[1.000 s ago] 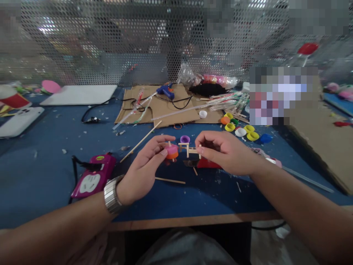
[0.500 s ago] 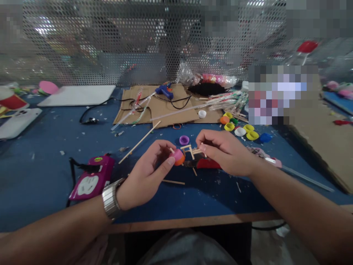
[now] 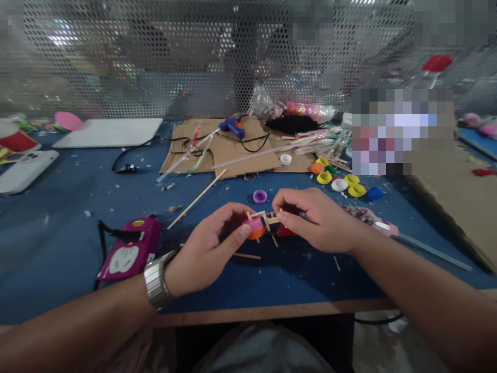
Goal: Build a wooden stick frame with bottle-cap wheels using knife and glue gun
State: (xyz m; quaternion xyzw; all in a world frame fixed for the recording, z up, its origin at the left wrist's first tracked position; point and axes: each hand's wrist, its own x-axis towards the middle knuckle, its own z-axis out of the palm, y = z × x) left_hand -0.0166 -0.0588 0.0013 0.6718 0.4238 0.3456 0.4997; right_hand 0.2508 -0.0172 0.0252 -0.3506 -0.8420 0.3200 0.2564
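Note:
My left hand (image 3: 212, 248) pinches a wheel of joined bottle caps (image 3: 255, 228), pink on top and orange below, with a thin wooden stick through its middle. Between thumb and fingers, my right hand (image 3: 316, 220) grips a small frame of wooden sticks (image 3: 269, 220). The frame's open end reaches the cap wheel, and one of its sticks lies over the pink cap by the axle; whether they are joined I cannot tell. Under my right hand lies a red-handled tool (image 3: 286, 230), mostly covered. Just beyond my hands sits a purple cap (image 3: 260, 196).
Several loose caps (image 3: 356, 190) lie at the right, near a cardboard sheet (image 3: 442, 207). A blue glue gun (image 3: 233, 126) rests on cardboard at the back. A magenta pouch (image 3: 132, 248) and a long stick (image 3: 197, 199) are at the left. Perforated metal (image 3: 194, 62) stands behind.
My left hand has moved right with the cap wheel, bringing it against the stick frame. The frame has tilted slightly while my right hand has stayed nearly in place.

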